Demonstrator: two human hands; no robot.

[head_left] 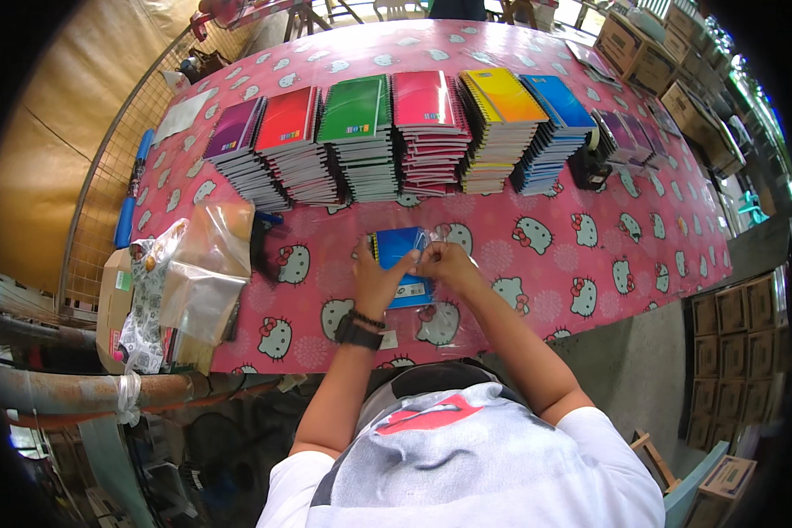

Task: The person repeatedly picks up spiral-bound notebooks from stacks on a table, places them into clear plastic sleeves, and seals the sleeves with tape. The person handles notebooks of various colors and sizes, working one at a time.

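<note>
- Right now, at the lower middle of the frame, the left hand (378,282) grips a blue notebook (395,241), fingers along its left edge and thumb across the cover.
- Just beside it, the right hand (450,267) is closed, its fingertips pinching clear film (425,239) at the notebook's right edge.
- That notebook lies on the bench (493,216) with the film around its right side; I judge it partly enclosed, with the film's edge not yet settled flat.
- Left of the frame's centre, clear plastic sleeves (204,295) lie loose, apparently unused.
- Across the upper middle stand six notebook stacks: purple (235,126), red (288,121), green (354,108), pink (421,99), yellow (503,93) and blue (554,103). They look like the bulk left to do, though glare hides whether any are covered.
- Toward the upper right, beyond a black tape dispenser (590,170), purple notebooks (623,139) lie under shiny plastic and seem finished.
- At the far upper right, cardboard boxes (635,55) are piled past the bench.
</note>
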